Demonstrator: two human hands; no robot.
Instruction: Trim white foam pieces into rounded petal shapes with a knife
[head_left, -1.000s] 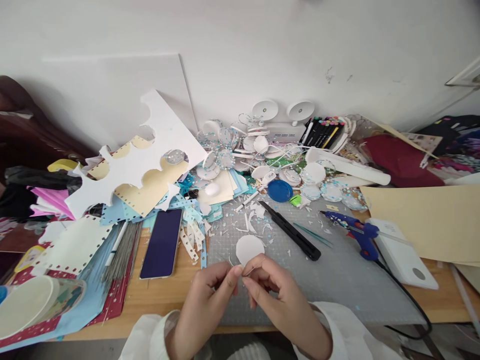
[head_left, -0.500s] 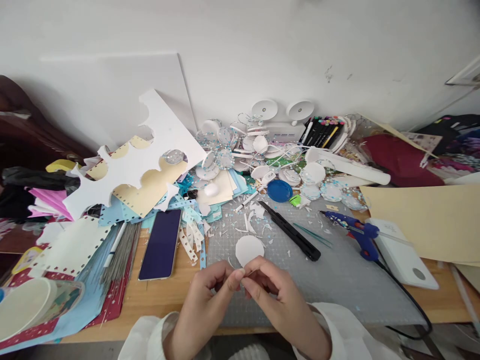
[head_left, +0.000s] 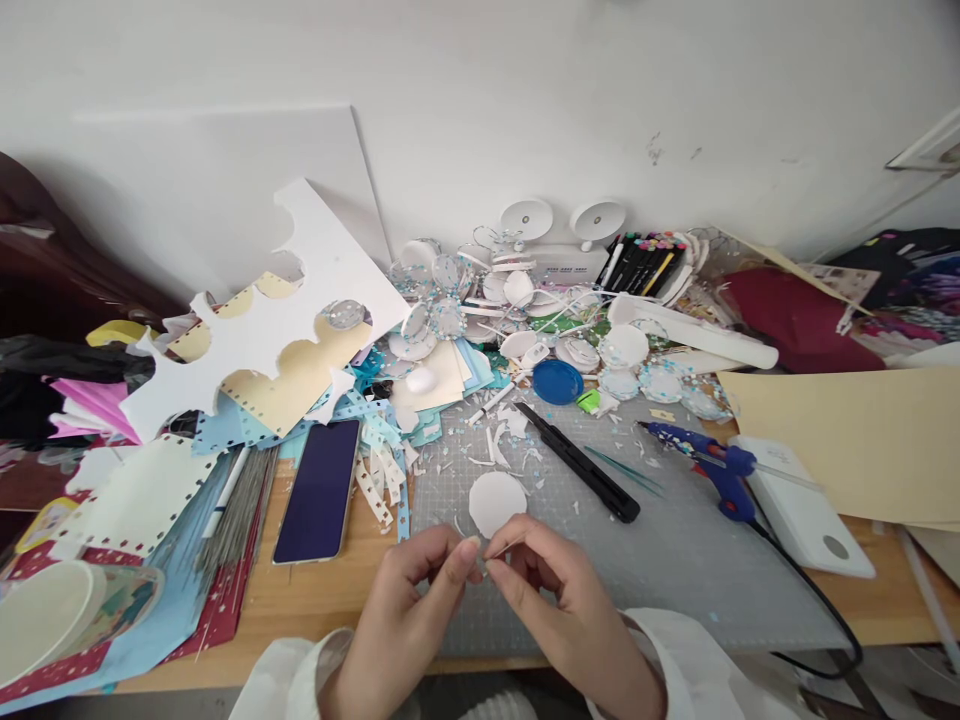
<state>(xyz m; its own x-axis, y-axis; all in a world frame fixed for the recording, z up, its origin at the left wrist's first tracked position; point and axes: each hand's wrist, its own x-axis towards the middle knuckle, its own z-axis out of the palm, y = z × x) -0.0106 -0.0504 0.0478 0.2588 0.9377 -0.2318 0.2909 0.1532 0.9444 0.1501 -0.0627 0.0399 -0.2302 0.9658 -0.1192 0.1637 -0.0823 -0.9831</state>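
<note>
— What do we have in our hands?
— Our left hand (head_left: 420, 590) and right hand (head_left: 544, 580) meet at the near edge of the grey cutting mat (head_left: 675, 560), fingers pinched together on a thin wire (head_left: 501, 547)

— And nearby?
— A white paper circle (head_left: 496, 502) lies just beyond, a phone (head_left: 319, 490) to the left on the worktop (head_left: 315, 600), a blue glue gun (head_left: 712, 465) to the right
</note>
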